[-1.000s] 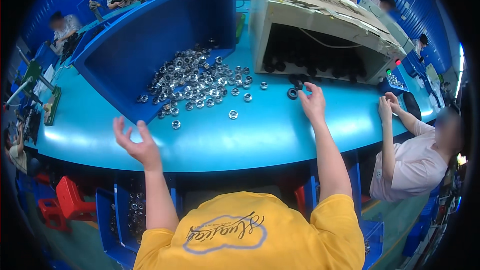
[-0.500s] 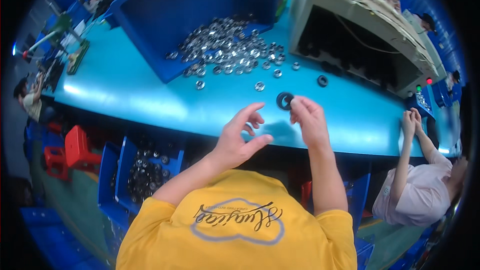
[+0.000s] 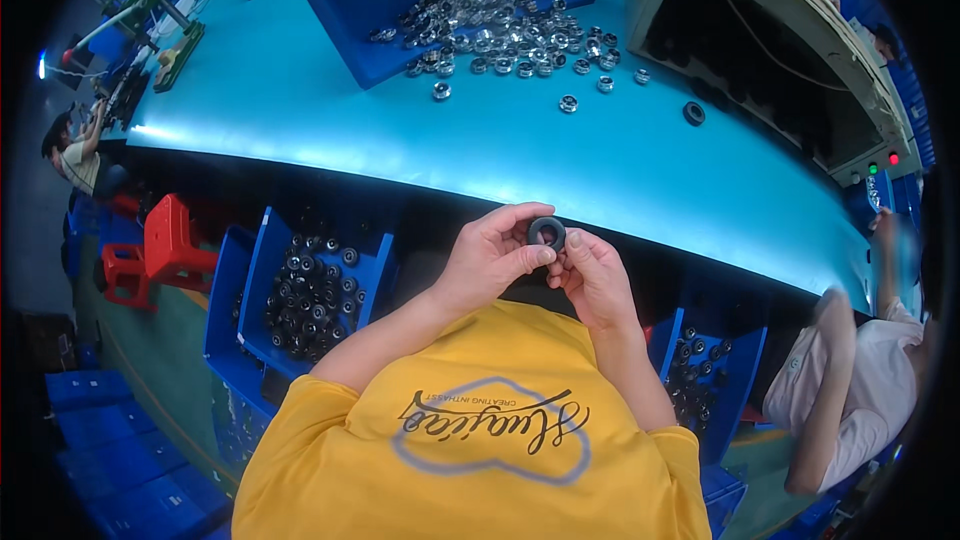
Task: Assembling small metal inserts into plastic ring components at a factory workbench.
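Close to my chest, just off the table's near edge, a black rubber ring (image 3: 547, 222) is held between both hands. My left hand (image 3: 485, 258) pinches it from the left, with the thumb below and the index finger above. On its right side my right hand (image 3: 597, 280) grips it between thumb and fingers, the other fingers curled under. Something pale shows in the ring's hole, too small to make out. A second black ring (image 3: 694, 114) lies on the table. Farther off, shiny silver round parts (image 3: 500, 35) spill out of a tipped blue bin (image 3: 345, 5).
A beige box-shaped machine (image 3: 650, 0) with a dark opening stands at the far right of the turquoise table (image 3: 330, 120). Blue bins of black-and-silver parts (image 3: 310, 300) sit below the edge. Red stools (image 3: 180, 245) stand left; a co-worker (image 3: 850, 380) sits right.
My right hand has brought the black ring back from over the table toward my chest. My left hand has closed on it too. The view has shifted, showing more of the bins below.
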`<state>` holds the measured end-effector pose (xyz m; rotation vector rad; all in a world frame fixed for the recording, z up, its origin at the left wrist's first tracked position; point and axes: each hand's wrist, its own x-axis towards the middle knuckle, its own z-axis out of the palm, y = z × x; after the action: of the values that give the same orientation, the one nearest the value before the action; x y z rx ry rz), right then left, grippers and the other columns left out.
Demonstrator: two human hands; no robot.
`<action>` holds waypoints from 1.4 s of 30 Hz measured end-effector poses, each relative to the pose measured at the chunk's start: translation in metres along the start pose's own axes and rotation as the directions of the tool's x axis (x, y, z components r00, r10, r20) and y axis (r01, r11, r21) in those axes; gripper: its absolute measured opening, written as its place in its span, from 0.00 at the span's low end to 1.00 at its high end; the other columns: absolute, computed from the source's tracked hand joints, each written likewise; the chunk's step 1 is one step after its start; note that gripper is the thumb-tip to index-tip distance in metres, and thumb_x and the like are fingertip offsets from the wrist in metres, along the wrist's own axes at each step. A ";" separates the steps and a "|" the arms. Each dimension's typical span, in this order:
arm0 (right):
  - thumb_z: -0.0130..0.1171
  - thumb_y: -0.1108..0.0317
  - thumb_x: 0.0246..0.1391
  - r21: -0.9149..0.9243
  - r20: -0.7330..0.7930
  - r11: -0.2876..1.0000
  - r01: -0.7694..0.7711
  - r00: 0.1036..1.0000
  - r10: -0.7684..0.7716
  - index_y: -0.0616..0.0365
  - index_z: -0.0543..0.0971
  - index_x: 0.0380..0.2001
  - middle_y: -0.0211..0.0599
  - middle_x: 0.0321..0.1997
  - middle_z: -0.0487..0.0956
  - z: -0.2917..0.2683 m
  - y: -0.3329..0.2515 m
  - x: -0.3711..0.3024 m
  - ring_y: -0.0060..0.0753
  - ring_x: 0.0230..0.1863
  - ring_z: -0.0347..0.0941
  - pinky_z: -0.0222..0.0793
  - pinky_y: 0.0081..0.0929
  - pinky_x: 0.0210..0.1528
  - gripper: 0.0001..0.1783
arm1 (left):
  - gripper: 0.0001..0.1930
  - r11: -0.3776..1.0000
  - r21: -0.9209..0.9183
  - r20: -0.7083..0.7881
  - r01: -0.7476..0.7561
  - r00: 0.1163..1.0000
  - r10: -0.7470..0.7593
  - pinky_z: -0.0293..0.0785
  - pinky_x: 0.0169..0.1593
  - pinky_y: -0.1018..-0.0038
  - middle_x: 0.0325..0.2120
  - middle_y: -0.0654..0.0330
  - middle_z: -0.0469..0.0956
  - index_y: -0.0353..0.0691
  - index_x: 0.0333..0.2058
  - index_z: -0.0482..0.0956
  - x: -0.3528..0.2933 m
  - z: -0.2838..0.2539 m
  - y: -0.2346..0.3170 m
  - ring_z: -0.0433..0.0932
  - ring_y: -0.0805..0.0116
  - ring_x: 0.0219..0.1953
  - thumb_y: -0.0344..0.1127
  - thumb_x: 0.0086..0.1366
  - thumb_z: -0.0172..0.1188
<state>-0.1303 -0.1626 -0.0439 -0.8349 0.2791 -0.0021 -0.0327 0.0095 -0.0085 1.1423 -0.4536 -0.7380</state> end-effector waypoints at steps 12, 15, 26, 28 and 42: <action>0.58 0.55 0.72 0.018 -0.025 0.998 -0.060 0.998 0.060 0.60 0.81 0.43 0.29 0.33 0.80 0.004 0.005 0.009 0.19 0.31 0.75 0.75 0.18 0.35 0.18 | 0.24 0.991 -0.085 -0.026 0.101 0.994 -0.103 0.83 0.47 0.76 0.45 0.57 0.81 0.32 0.61 0.73 0.004 -0.018 -0.022 0.81 0.73 0.45 0.26 0.68 0.68; 0.57 0.53 0.72 0.023 -0.026 0.996 -0.080 0.996 0.081 0.60 0.81 0.42 0.29 0.34 0.80 0.001 0.009 0.014 0.19 0.31 0.75 0.75 0.18 0.36 0.18 | 0.25 0.990 -0.118 -0.002 0.076 0.997 -0.077 0.83 0.48 0.75 0.45 0.57 0.81 0.31 0.61 0.73 0.006 -0.018 -0.025 0.82 0.72 0.45 0.25 0.68 0.68; 0.55 0.50 0.73 0.031 -0.019 0.987 -0.161 0.987 0.161 0.60 0.80 0.47 0.29 0.36 0.81 0.000 0.017 0.033 0.17 0.30 0.75 0.75 0.17 0.35 0.22 | 0.27 0.911 0.412 -0.049 -0.009 0.998 0.032 0.82 0.43 0.76 0.45 0.58 0.82 0.31 0.59 0.75 0.008 -0.030 -0.014 0.83 0.75 0.41 0.26 0.62 0.73; 0.55 0.50 0.73 0.042 -0.009 0.986 -0.164 0.986 0.164 0.60 0.80 0.46 0.29 0.36 0.81 0.000 0.018 0.034 0.17 0.30 0.75 0.75 0.17 0.35 0.21 | 0.27 0.849 0.525 -0.011 -0.067 0.996 0.086 0.81 0.45 0.76 0.45 0.58 0.81 0.31 0.60 0.74 0.008 -0.033 -0.014 0.83 0.75 0.43 0.25 0.63 0.72; 0.61 0.71 0.69 -0.473 -0.173 0.869 0.147 0.951 -0.255 0.61 0.81 0.50 0.27 0.38 0.76 0.029 0.005 0.014 0.15 0.35 0.72 0.71 0.15 0.37 0.10 | 0.28 0.536 -0.750 0.251 0.387 0.917 -0.312 0.76 0.36 0.75 0.38 0.59 0.80 0.37 0.61 0.72 0.008 -0.038 -0.017 0.79 0.73 0.35 0.55 0.82 0.39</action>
<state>-0.1097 -0.1395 -0.0322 -1.3361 0.4186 -0.2412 -0.0065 0.0242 -0.0390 0.3304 0.0814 -1.1961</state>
